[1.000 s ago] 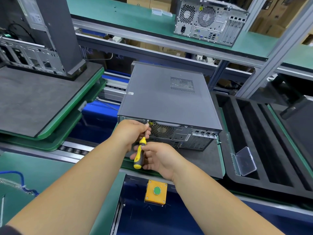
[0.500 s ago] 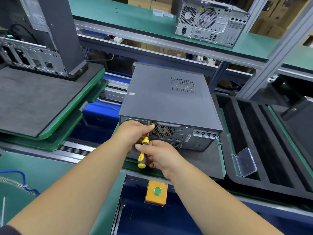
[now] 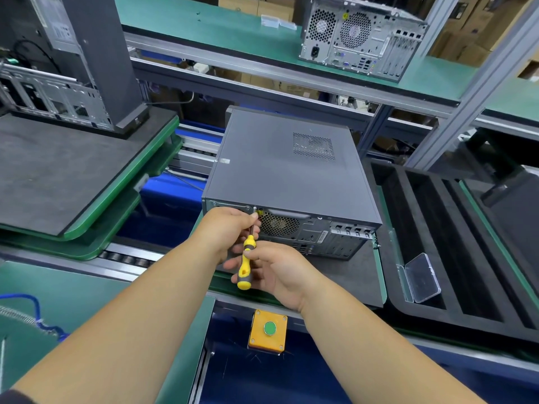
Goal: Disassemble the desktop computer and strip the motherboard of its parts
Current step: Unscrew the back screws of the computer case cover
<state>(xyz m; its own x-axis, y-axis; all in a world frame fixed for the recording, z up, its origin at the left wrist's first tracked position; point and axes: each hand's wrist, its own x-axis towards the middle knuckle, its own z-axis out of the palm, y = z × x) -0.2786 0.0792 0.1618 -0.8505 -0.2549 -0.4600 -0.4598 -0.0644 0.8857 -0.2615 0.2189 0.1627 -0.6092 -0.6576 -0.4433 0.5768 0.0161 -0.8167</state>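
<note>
1. A green tabletop (image 3: 73, 304) runs across the near side, with a raised shelf (image 3: 221, 27) at 12 o'clock.
2. A grey computer case (image 3: 285, 170) lies flat at the centre on a dark mat (image 3: 358, 275), its rear panel facing the person and its lid on.
3. A black foam tray (image 3: 455, 234) with long slots sits at 3 o'clock, just beside the case.
4. An opened computer (image 3: 58, 68) stands on a dark pad at 10 o'clock; a second tower (image 3: 361, 36) stands on the shelf at 1 o'clock.
5. The left hand (image 3: 230, 231) reaches to the rear panel's upper edge, fingers curled around the metal shaft of the screwdriver (image 3: 246, 262) near its tip.
6. The right hand (image 3: 277, 269), just below at 6 o'clock of the case, wraps thumb and fingers round the yellow handle.
7. The screwdriver tilts up toward a screw by the fan grille (image 3: 278, 224).
8. A yellow button box (image 3: 267, 330) with a green button sits at 6 o'clock.
9. A clear plastic box (image 3: 423, 278) lies open in the tray.
</note>
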